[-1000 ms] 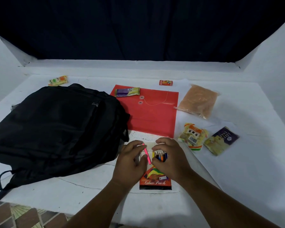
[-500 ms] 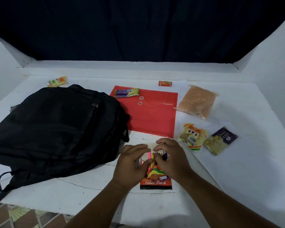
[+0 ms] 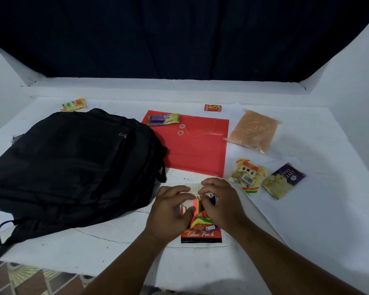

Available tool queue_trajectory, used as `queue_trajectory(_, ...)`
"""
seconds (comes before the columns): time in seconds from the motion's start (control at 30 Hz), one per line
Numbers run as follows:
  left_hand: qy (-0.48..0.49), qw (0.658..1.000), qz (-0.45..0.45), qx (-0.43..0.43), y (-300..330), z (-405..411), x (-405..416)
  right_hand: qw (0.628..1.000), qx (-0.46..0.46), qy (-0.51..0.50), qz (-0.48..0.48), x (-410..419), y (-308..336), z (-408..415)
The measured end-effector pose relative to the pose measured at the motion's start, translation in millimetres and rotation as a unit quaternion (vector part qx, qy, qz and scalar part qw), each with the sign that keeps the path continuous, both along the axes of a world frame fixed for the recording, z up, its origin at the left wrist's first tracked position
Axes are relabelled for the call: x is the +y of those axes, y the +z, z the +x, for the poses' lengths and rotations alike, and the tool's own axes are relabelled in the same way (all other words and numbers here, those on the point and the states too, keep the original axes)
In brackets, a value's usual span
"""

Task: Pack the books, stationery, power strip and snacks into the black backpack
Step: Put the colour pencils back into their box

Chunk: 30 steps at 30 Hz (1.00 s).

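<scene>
Both hands, left (image 3: 168, 211) and right (image 3: 218, 203), fingers curled, apparently pinch the open pencil box (image 3: 201, 231).

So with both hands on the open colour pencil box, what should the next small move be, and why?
Probably fold the flap shut. The colour pencil box lies flat on the table with pencil tips showing at its open top, and the left hand and right hand are both at that end. Closing it first should keep the pencils in before it goes to the black backpack.
</scene>
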<state>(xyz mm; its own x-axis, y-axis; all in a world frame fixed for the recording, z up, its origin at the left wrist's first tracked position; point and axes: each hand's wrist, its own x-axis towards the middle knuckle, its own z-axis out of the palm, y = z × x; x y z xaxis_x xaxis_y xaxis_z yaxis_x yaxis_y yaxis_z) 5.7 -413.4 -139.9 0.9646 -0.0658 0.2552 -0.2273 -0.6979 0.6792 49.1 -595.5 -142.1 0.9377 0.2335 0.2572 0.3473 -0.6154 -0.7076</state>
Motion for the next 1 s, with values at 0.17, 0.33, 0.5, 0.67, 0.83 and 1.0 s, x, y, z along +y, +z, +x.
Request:
queue_trajectory(0.17, 0.011, 1.000, -0.016, -0.005, -1.0, -0.3, 0.3, 1.000, 0.004, 0.000, 0.006, -0.1, 1.5, 2.0)
queue_trajectory(0.33, 0.022, 0.987, -0.151, -0.059, 7.6, -5.4, -4.2, 1.000, 0.020, -0.001, 0.022, -2.3, 7.5, 1.9)
queue_trajectory(0.5, 0.022, 0.967, -0.066, -0.246, 31.0, -17.5, 3.3, 0.999, 0.025, 0.010, 0.024, -4.1, 13.2, 3.2)
queue_trajectory(0.67, 0.085, 0.963, 0.159, -0.198, 46.9, -23.2, 35.6, 1.000, 0.026, -0.004, 0.011, 10.4, 21.0, 6.3)
queue_trajectory(0.83, 0.171, 0.913, 0.369, -0.042, 42.2, -24.2, 64.2, 0.999, -0.032, -0.013, 0.007, 39.0, 32.9, 2.0)
queue_trajectory(1.0, 0.284, 0.885, 0.351, 0.112, 65.5, -9.1, 107.8, 1.000, -0.002, 0.021, 0.018, 57.6, 35.2, 2.3)
